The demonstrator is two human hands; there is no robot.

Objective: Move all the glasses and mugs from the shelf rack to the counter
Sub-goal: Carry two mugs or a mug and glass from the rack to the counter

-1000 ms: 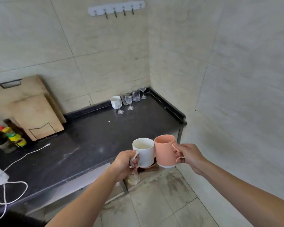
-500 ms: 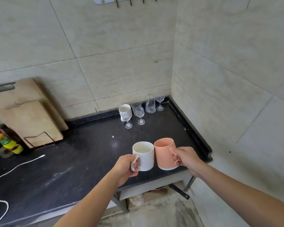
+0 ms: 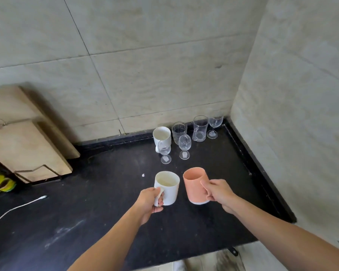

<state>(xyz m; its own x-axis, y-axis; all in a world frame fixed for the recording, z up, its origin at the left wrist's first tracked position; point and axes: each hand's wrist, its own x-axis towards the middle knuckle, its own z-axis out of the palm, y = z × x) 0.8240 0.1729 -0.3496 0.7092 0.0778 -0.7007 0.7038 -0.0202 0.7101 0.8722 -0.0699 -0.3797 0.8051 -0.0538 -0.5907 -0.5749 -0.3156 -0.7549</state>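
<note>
My left hand [image 3: 150,200] grips the handle of a white mug [image 3: 169,187], held upright above the black counter [image 3: 86,222]. My right hand [image 3: 216,191] holds a pink mug [image 3: 194,184] by its handle, just right of the white one. At the counter's back right corner stand another white mug [image 3: 161,134], two tumblers [image 3: 200,128], and three stemmed glasses [image 3: 184,146]. The shelf rack is out of view.
Wooden cutting boards [image 3: 24,137] lean on the tiled wall at the left, with a yellow-labelled bottle [image 3: 0,182] below them. A white cable [image 3: 16,208] lies on the counter's left part. The side wall [image 3: 292,133] bounds the counter on the right.
Both hands carried the mugs forward from off the counter's front edge to above its surface, closer to the glasses in the corner. The mugs are slightly farther apart.
</note>
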